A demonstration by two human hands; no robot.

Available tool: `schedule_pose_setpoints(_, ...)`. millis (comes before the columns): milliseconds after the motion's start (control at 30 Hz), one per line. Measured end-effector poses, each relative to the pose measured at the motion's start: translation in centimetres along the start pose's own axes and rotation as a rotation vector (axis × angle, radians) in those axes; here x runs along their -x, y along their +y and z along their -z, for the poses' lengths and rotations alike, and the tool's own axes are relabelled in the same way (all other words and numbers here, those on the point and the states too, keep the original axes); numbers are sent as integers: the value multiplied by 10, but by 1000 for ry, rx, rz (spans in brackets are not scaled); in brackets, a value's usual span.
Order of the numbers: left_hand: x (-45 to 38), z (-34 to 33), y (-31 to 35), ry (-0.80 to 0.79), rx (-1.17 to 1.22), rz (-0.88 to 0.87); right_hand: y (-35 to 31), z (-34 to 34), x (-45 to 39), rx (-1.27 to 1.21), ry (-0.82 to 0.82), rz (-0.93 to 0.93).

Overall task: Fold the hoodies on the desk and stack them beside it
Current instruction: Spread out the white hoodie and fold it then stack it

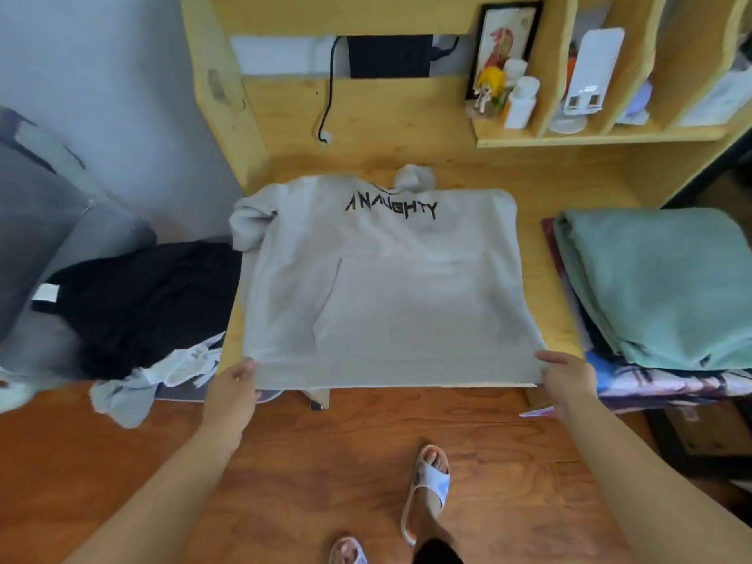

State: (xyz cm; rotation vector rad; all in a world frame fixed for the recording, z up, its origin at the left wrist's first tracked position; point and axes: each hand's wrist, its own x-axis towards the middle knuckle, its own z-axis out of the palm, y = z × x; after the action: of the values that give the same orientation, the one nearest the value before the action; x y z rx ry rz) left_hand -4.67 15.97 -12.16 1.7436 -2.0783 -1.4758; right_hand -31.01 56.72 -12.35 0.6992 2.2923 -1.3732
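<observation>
A light grey hoodie (386, 287) with black lettering lies spread front-up on the wooden desk (545, 189), hood at the far side and hem at the near edge. My left hand (236, 384) grips the hem's left corner. My right hand (565, 372) grips the hem's right corner. The left sleeve is bunched at the far left shoulder; the right sleeve is hidden. A stack of folded garments with a mint green one (659, 278) on top sits on the desk's right side.
A black garment (142, 299) and a pale grey one (134, 388) lie heaped left of the desk. Shelves (590, 134) with bottles, a figurine and a picture rise behind. A black cable (325, 99) hangs on the back panel. My slippered feet stand on wooden floor.
</observation>
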Motion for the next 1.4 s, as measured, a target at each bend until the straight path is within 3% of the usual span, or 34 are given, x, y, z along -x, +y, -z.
schedule_pose_setpoints(67, 2, -1, -8, 44, -45, -5, -1, 3, 4, 221, 26, 72)
schedule_pose_setpoints(167, 8, -7, -12, -32, -481, -33, 8, -3, 13, 593, -41, 104)
schedule_pose_setpoints(233, 14, -13, -1, -1, -646, -89, -1, -11, 12, 677, -5, 271)
schedule_pose_setpoints(333, 16, -24, 23, 2, -664, -224, -49, -33, -1, 724, -79, 503)
schedule_pose_setpoints(467, -2, -40, 34, -178, -871, -374, -103, -69, -22, 921, -302, 510)
schedule_pose_setpoints(567, -10, -41, 31, -277, -1055, -315, -94, -79, -35, 1216, -415, 492)
schedule_pose_setpoints(733, -33, -37, 69, -442, -1164, -272, -48, -72, -15, 1352, -414, 443)
schedule_pose_setpoints(833, -50, -38, 104, -537, -1325, -301, -73, -71, -12, 1371, -453, 360)
schedule_pose_setpoints(900, -56, -44, 125, -452, -1203, -415, -109, -78, -22, 1284, -375, 370)
schedule_pose_setpoints(1000, -59, -63, 150, -340, -868, -625, -174, -96, -50, 1111, -124, 636)
schedule_pose_setpoints(1100, -63, -80, 145, -485, -858, -617, -234, -118, -91, 1132, -31, 819)
schedule_pose_setpoints(1167, -66, -88, 132, -582, -946, -524, -262, -132, -122, 1273, -47, 803)
schedule_pose_setpoints(1300, -66, -98, 130, -594, -1010, -457, -271, -152, -165, 1486, -244, 572)
schedule_pose_setpoints(1400, -62, -100, 148, -658, -1044, -405, -258, -157, -142, 1482, -306, 714)
